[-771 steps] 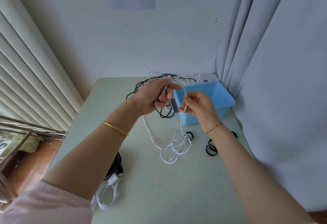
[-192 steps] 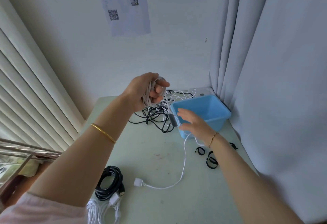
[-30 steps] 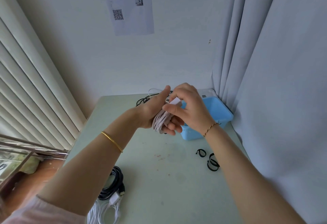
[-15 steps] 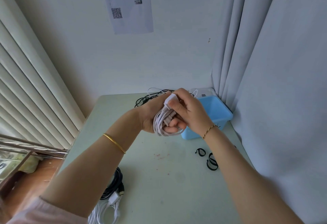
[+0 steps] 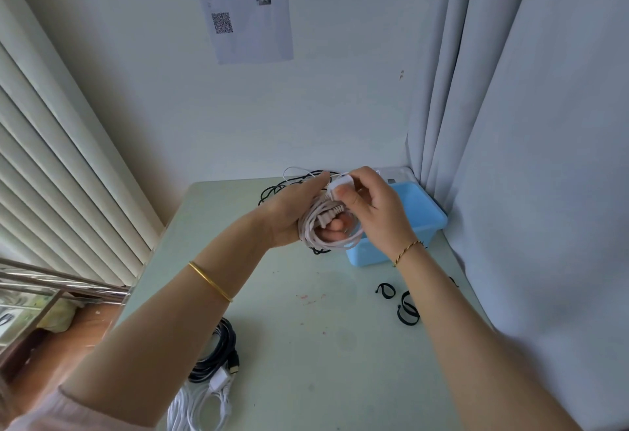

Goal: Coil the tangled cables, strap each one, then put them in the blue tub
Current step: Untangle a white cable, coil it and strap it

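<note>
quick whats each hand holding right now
Left hand: closed around the coiled white cable.
Right hand: pinching that cable's white rectangular plug end at the top of the coil.

A white cable (image 5: 326, 226) is wound into a tight coil at frame centre, raised off the table, its plug (image 5: 340, 189) on top. The open blue tub (image 5: 430, 235) stands just right. Tangled cables (image 5: 275, 189) lie behind, looped black straps (image 5: 406, 310) at lower right, and a coiled black cable (image 5: 221, 345) and a white bundle (image 5: 194, 410) at lower left.

Straps (image 5: 406, 310) on table (image 5: 306, 345) before tub (image 5: 429, 212)
</note>
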